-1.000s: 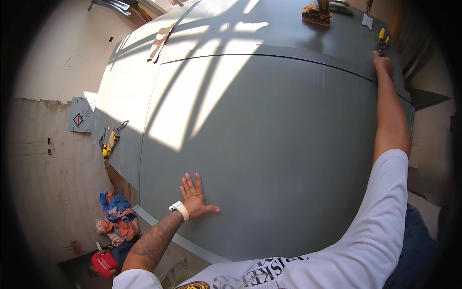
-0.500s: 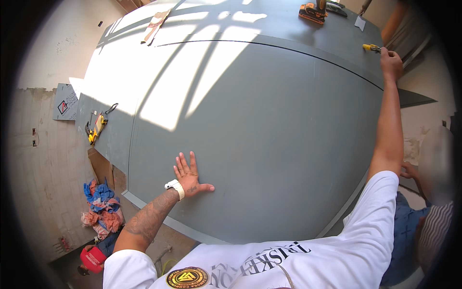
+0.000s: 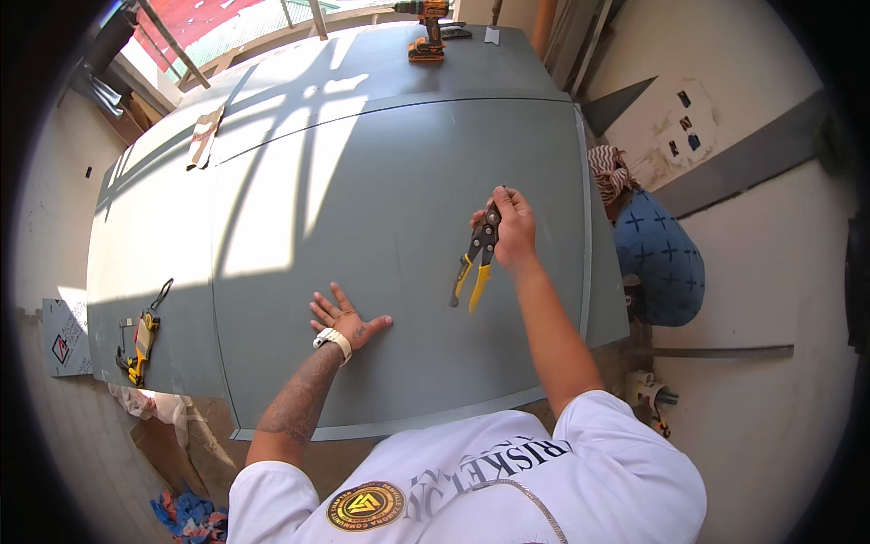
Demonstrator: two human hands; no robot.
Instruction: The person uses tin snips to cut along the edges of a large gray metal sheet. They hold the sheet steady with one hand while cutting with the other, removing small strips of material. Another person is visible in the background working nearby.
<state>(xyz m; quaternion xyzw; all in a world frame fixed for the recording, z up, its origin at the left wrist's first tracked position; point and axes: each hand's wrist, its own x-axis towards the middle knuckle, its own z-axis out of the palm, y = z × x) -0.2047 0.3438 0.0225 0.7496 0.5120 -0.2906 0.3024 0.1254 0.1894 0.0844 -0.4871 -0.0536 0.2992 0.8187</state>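
My left hand (image 3: 349,324) lies flat on a large grey sheet panel (image 3: 399,272), fingers spread, with a pale watch (image 3: 333,343) on the wrist. Over the panel's right half my right hand (image 3: 512,227) is closed around the dark jaw end of a pair of aviation snips (image 3: 482,243). Their yellow-and-black handles (image 3: 480,288) hang down toward me, spread apart. The jaw tips are hidden in my fingers.
A cordless drill (image 3: 426,32) stands at the far edge. On the left lie a yellow-and-black hand tool (image 3: 140,344) and a brown-and-white strip (image 3: 207,136). Another person in blue patterned clothing (image 3: 666,258) is low at the right edge. Crumpled blue-and-red cloth (image 3: 190,517) lies bottom left.
My right hand has come back from the far right, bringing the snips over the panel. My left hand stays flat on the panel. The view has swung right.
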